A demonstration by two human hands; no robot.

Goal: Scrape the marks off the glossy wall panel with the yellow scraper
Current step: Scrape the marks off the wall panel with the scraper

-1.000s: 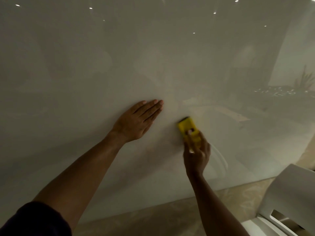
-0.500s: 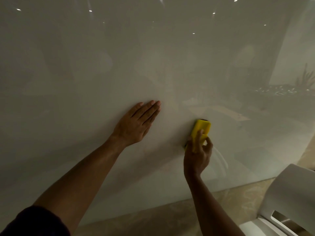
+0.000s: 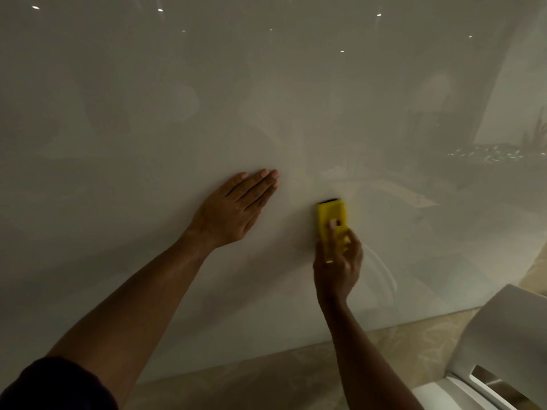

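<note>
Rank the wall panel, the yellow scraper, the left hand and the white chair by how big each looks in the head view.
1. glossy wall panel
2. white chair, cropped and nearer the camera, so unsure
3. left hand
4. yellow scraper, partly hidden by the right hand

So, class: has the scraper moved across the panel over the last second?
Yes. Against the flat left hand, the scraper in the right hand swung right, then came back upright.

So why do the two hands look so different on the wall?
The left hand lies flat on the glossy wall panel with straight fingers and holds nothing; the right hand curls round the yellow scraper. The left hand sits higher and slants up to the right; the right hand points straight up. Both reach to the same panel.
</note>
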